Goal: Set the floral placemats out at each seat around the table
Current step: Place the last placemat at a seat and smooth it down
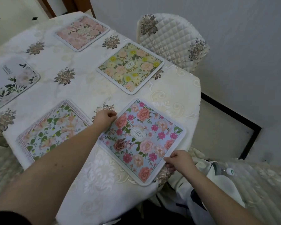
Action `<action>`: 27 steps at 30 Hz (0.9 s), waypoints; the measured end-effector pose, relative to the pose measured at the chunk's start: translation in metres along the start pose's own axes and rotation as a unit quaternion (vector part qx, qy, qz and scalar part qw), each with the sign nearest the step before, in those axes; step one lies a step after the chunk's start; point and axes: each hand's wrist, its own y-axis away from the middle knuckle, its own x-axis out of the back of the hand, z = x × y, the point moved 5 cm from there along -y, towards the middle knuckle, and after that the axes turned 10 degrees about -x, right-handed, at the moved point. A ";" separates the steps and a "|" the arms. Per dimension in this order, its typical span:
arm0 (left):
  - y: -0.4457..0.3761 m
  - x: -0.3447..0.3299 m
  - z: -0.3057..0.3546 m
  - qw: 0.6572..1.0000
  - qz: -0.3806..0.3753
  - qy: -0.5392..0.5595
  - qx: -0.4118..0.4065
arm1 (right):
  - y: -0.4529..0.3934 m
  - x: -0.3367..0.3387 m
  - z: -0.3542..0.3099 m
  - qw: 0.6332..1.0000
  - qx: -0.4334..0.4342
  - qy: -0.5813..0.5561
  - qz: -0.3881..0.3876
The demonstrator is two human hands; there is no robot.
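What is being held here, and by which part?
The blue placemat lies flat on the table. The left hand pinches its far left edge; the right hand pinches its near right edge.

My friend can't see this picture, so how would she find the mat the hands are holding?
Start at the round table under the cream embroidered tablecloth. Go to the edge nearest the person, where the left hand and right hand pinch opposite sides of a square blue placemat. Only this one has bright magenta and coral flowers.

Both arms out, left hand (106, 117) & right hand (178, 159) pinching.
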 end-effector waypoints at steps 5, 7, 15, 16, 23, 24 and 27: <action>0.001 -0.002 0.000 1.000 0.009 0.007 -0.003 | 0.004 0.000 -0.004 0.999 0.000 0.054 0.004; 0.002 -0.002 0.002 1.000 0.009 0.003 -0.011 | 0.006 0.003 -0.008 0.989 0.007 0.145 0.005; 0.037 -0.012 0.017 0.986 0.113 -0.084 -0.094 | 0.013 0.016 -0.053 0.953 0.152 0.229 0.130; 0.043 -0.014 0.019 0.983 0.122 -0.088 -0.102 | 0.011 0.013 -0.063 0.951 0.176 0.221 0.128; 0.084 -0.050 0.020 0.974 0.116 -0.127 -0.147 | -0.006 -0.043 -0.131 0.908 0.335 0.233 0.096; 0.087 -0.054 0.019 0.976 0.110 -0.127 -0.139 | -0.010 -0.055 -0.139 0.899 0.348 0.252 0.087; 0.093 -0.061 0.011 0.980 0.110 -0.129 -0.107 | -0.024 -0.090 -0.158 0.870 0.379 0.307 0.075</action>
